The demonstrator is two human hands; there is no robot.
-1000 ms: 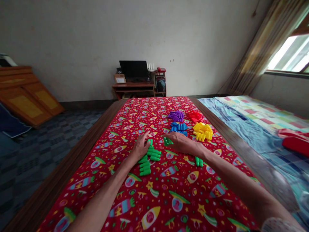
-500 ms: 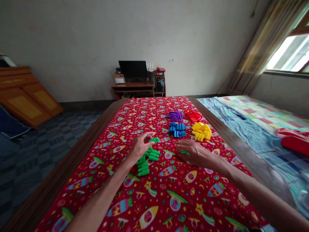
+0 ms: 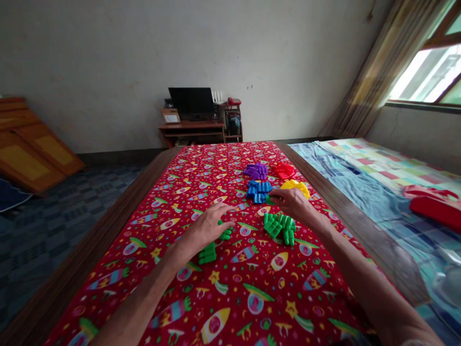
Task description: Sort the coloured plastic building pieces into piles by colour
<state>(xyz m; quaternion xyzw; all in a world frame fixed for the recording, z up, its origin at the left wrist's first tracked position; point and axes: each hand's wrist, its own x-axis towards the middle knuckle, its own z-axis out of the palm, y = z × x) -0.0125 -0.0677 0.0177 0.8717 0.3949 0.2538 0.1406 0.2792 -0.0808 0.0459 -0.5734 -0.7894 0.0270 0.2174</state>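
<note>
1. Green toy blocks [image 3: 208, 253] lie in two groups on the red patterned cloth [image 3: 248, 283]; one more is in the right hand [image 3: 293, 202].
2. The left hand [image 3: 205, 225] has thumb and fingers spread, nothing visibly gripped; it partly covers the smaller group, and whether it touches any piece I cannot tell.
3. The right hand pinches a single green block [image 3: 269, 199] at its fingertips, just beside the blue blocks [image 3: 258, 187].
4. The larger green cluster [image 3: 279, 226] lies just on the near side of the right hand; the smaller group sits beside the left wrist and beneath the fingers.
5. Yellow blocks [image 3: 301, 186] lie behind the right hand, which hides part of them. Farther off are purple blocks [image 3: 255, 171] and, to their right, red blocks [image 3: 284, 170].
6. Wooden table edges [image 3: 117, 218] flank the cloth. A bed [image 3: 333, 178] stands to the right; beyond the far end, a desk [image 3: 194, 126] carries a black monitor [image 3: 192, 102].
</note>
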